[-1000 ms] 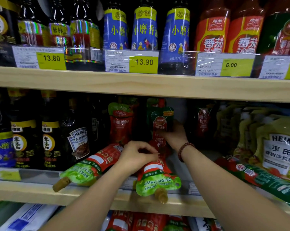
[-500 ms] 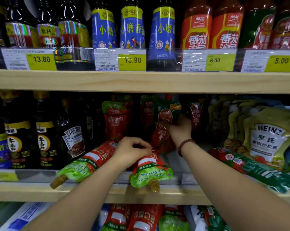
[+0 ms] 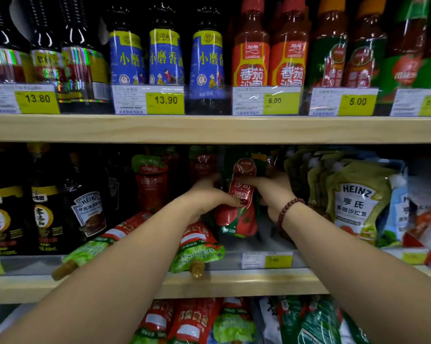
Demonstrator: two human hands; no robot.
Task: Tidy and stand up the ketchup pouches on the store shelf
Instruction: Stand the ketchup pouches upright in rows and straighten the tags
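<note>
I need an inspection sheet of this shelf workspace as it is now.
Surface: wooden middle shelf, stocked, price strip along its front.
Job's things: upright ketchup pouch held between both hands; flat pouch and second flat pouch lie caps toward the shelf front; red standing pouch behind.
Clutter: Heinz dressing pouches at right; dark sauce bottles at left.
Grippers: left hand grips that pouch's left side; right hand, wearing a bead bracelet, grips its right side.
Cables: nothing seen.
Surroundings: upper shelf with bottles and price tags; more pouches on the shelf below.
</note>
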